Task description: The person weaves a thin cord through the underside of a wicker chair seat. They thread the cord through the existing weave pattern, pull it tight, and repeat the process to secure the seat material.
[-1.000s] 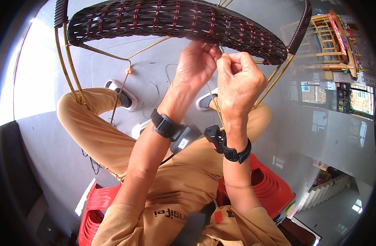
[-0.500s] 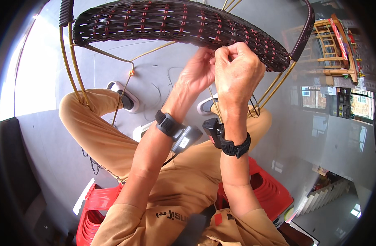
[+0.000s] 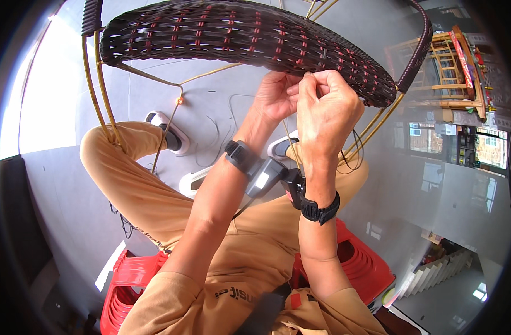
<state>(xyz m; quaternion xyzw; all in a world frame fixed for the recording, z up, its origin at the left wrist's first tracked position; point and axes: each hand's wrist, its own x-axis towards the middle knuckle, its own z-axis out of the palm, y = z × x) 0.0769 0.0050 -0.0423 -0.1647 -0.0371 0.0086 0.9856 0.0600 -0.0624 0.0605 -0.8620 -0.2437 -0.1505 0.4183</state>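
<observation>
A dark brown woven panel [image 3: 239, 33] with red strands spans the top of the view on a gold metal frame [image 3: 107, 106]. My left hand [image 3: 275, 96] is at its lower edge with fingers curled in and closed, their tips partly hidden behind my right hand. My right hand [image 3: 328, 111] is beside it in a pinch at the same edge; what the fingertips hold is too small to make out. A thin dark strand [image 3: 357, 151] hangs in a loop to the right of my right hand.
My bent legs [image 3: 133, 167] straddle the frame on a grey floor [image 3: 60, 201]. Red plastic stools [image 3: 358, 262] lie either side of me. Wooden furniture [image 3: 456, 72] stands at upper right, stairs [image 3: 434, 273] show at lower right, and loose strands [image 3: 213, 123] lie on the floor.
The panel and both hands sit a little lower in the picture than a second ago. A loop of dark strand has appeared beside my right hand, whose pinch remains closed.
</observation>
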